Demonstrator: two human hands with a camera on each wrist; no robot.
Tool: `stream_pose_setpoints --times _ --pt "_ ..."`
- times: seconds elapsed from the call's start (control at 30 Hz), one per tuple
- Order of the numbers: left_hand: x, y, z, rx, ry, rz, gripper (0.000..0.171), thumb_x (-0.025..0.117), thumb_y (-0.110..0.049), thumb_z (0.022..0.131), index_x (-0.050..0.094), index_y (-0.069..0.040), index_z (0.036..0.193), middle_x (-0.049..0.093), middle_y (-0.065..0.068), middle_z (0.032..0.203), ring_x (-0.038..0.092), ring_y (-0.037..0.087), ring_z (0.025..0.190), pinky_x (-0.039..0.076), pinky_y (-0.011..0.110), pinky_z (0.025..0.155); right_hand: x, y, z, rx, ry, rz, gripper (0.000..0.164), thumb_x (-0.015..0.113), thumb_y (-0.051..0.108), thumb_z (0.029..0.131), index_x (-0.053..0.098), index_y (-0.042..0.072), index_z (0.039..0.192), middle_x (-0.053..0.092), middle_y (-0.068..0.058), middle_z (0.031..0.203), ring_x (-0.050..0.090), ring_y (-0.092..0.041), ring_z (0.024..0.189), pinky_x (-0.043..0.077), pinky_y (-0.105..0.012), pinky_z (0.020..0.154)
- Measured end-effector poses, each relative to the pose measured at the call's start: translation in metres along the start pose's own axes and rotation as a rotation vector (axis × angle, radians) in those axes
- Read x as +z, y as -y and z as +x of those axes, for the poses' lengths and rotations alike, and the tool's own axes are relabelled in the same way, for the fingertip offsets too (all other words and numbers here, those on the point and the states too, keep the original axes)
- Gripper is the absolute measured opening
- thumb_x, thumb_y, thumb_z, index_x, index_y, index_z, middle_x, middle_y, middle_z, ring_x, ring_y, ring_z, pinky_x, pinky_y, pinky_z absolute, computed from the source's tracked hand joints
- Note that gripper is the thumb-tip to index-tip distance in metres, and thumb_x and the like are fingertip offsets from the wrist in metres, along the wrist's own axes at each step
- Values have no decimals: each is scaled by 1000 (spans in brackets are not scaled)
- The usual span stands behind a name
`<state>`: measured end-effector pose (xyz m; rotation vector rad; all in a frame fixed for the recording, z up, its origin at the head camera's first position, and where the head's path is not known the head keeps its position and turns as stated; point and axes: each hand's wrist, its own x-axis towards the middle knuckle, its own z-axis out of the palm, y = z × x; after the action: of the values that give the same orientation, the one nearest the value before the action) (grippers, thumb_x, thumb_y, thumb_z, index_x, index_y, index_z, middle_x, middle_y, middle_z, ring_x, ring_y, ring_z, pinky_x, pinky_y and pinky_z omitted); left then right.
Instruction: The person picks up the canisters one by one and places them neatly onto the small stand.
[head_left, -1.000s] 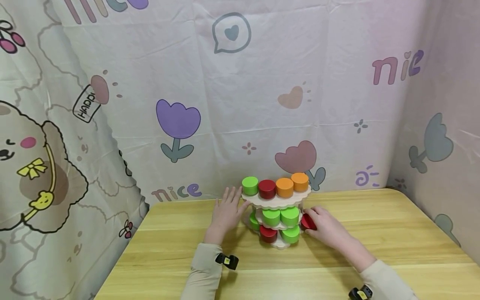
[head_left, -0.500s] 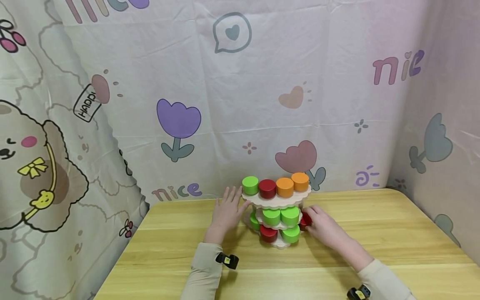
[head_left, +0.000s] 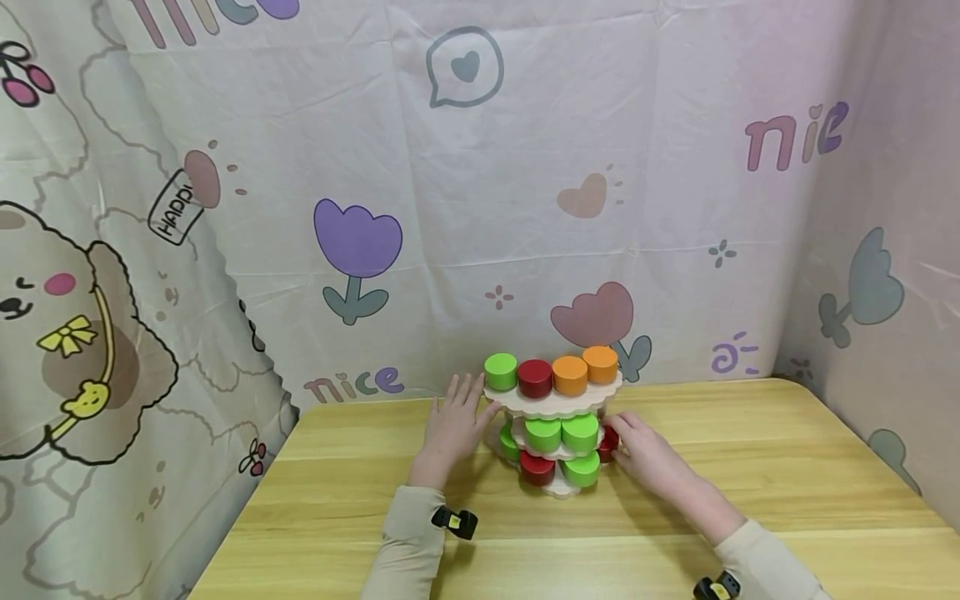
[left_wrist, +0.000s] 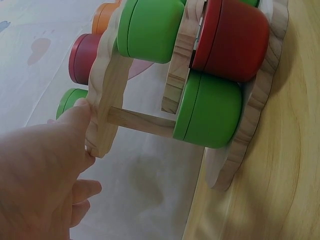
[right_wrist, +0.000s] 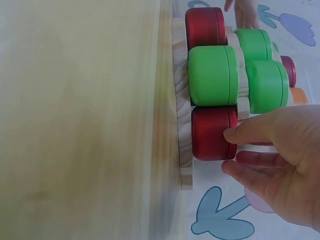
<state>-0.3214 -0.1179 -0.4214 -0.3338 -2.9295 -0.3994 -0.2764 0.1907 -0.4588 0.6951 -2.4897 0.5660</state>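
Note:
A pale wooden tiered stand (head_left: pixel 551 405) with scalloped shelves stands upright on the table and carries green, red and orange cylinder blocks. My left hand (head_left: pixel 452 422) is at the top shelf's left edge; in the left wrist view its thumb (left_wrist: pixel 75 116) laps over that edge, beside a green cylinder block (head_left: pixel 501 372). My right hand (head_left: pixel 651 454) holds a red cylinder block (right_wrist: pixel 212 134) at the right end of the bottom shelf, thumb on its upper part and fingers along its side. This block sits beside a green cylinder block (right_wrist: pixel 212 75). Fingers partly hide it in the head view.
The wooden table (head_left: pixel 337 517) stretches out in front of the stand and to both sides. Close behind it hangs a printed cloth backdrop (head_left: pixel 450 208). Two orange cylinder blocks (head_left: pixel 570 376) and a red one (head_left: pixel 535 379) stand along the top shelf.
My right hand has moved slightly left with the red cylinder block, which went from beside the stand onto the bottom shelf's right end. The left hand has stayed where it was.

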Motion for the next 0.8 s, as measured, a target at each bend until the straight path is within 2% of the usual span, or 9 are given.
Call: stream_pose_setpoints --times 0.4,0.8 --pt "1 -1 0 -3 -6 -12 75 24 -66 98 23 -20 156 22 10 163 12 32 153 17 65 118 -9 -4 -6 75 63 -15 46 78 1 73 62 -2 116 65 -14 109 66 -29 99 57 -44 87" --pt "3 2 -1 -15 -7 -29 73 26 -66 98 25 -22 156 23 11 162 13 32 152 18 65 117 -24 -14 -16 162 88 -33 44 76 14 81 61 -1 119 63 -17 115 64 -35 106 53 -52 93"
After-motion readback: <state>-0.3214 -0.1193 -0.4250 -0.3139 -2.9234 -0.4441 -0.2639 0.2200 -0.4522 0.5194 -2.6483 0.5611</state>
